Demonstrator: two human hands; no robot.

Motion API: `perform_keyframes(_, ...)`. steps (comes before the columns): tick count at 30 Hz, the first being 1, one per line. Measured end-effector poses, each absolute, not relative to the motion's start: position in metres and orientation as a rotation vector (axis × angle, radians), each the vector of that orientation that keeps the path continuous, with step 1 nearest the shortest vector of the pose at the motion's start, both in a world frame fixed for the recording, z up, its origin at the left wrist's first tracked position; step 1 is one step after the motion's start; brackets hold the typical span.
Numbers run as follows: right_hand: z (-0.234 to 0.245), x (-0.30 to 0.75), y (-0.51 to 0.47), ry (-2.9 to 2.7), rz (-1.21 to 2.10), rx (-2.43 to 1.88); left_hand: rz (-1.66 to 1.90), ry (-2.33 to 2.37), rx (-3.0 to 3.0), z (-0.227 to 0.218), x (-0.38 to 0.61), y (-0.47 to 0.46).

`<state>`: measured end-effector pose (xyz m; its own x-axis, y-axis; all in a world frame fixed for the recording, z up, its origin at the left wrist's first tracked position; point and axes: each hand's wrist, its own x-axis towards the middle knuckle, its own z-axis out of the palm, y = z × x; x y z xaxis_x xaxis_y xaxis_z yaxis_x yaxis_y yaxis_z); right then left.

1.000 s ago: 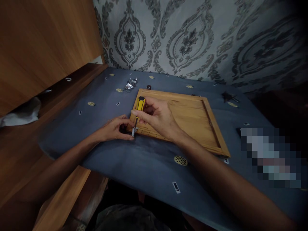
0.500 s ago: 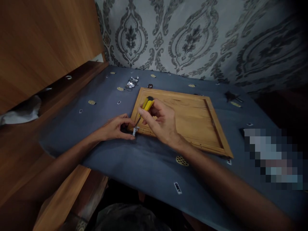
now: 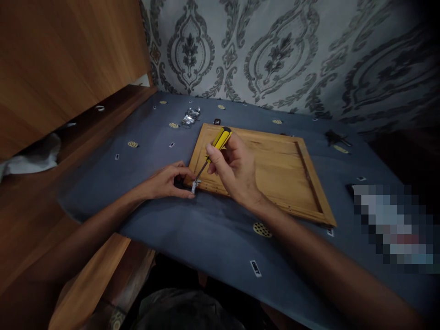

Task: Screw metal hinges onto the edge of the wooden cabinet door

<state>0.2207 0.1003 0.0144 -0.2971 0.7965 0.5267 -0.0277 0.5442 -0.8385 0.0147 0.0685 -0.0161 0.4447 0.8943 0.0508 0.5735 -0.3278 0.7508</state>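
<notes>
A framed wooden panel (image 3: 275, 169) lies flat on a table covered by a dark blue patterned cloth (image 3: 206, 229). My right hand (image 3: 233, 172) is closed round a yellow and black screwdriver (image 3: 215, 149), its handle tilted up to the right and its tip down at a small metal fitting (image 3: 194, 184) on the panel's near left corner. My left hand (image 3: 168, 181) pinches that fitting against the corner, fingers closed on it.
A heap of shiny metal hardware (image 3: 190, 117) lies on the cloth beyond the panel's far left corner. Dark small parts (image 3: 335, 137) sit at the far right. A wooden cabinet side (image 3: 62, 59) rises at left. A patterned wall (image 3: 275, 55) stands behind.
The screwdriver handle has tipped from near upright over to the right, while its tip stays at the fitting. My left hand has held still at the corner.
</notes>
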Motion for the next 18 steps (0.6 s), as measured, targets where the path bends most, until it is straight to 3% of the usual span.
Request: perform_keyframes(18,0.0076,0.2214,0.1050,-1.733,0.905,-0.660,0.613,1.222,2.052,-0.0189,0.0130,0.0692)
